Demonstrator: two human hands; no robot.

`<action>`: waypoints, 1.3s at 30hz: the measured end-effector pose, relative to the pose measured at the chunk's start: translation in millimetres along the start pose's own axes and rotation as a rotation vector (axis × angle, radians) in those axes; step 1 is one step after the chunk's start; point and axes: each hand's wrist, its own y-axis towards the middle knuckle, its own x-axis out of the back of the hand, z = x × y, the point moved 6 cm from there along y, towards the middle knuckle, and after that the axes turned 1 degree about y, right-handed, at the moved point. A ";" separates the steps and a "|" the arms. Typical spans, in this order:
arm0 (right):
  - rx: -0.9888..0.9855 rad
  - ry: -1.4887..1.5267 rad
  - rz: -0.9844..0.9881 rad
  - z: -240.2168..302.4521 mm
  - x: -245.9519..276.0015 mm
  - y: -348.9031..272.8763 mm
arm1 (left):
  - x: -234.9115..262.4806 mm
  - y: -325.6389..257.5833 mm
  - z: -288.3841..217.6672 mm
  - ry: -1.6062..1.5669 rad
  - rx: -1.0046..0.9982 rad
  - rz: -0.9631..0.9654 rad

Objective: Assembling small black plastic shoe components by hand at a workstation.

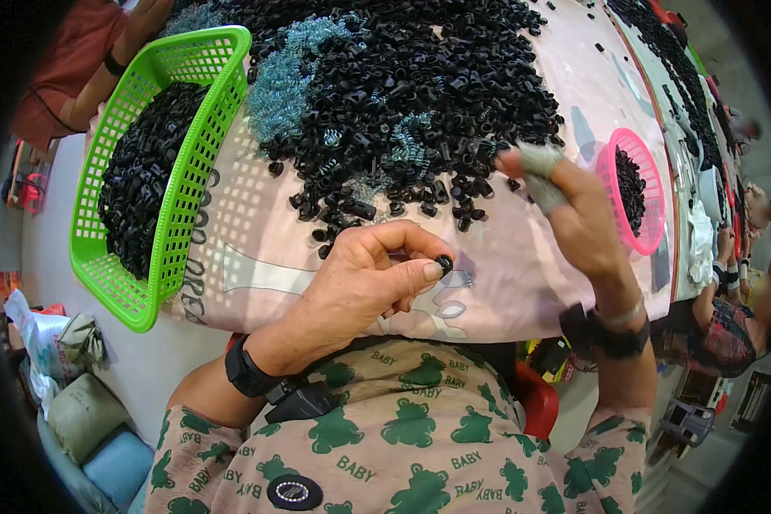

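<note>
Pinching a small black plastic cap point(444, 261) between my left hand point(364, 274) thumb and forefinger above the pink cloth point(257, 248); light, rigid, probably slippery, best gripped by its sides. My right hand point(574, 214), taped fingers point(544, 194) spread apart, reaches the black cap pile point(411, 94).

The person wears a tan top point(420, 437) printed with green bear shapes. Black wristbands circle both wrists point(247, 370). Pale tape wraps two fingers point(541, 176) of the right hand point(574, 214).

Two baskets: one green point(180, 163) at nine o'clock, one pink point(634, 193) at three; black caps point(420, 77) beyond counting; two hands point(368, 274).
</note>
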 end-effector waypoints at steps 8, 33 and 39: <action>-0.060 -0.298 -0.126 -11.5 15.8 -77.3 | -1.8 1.6 3.8 0.069 0.017 0.010; 0.122 -0.613 -0.196 -0.2 -15.8 -16.2 | -9.0 -3.5 -2.9 0.076 -0.062 0.052; 0.127 -0.529 -0.216 0.7 -17.2 -13.3 | -9.5 -5.2 -5.0 0.099 -0.064 0.039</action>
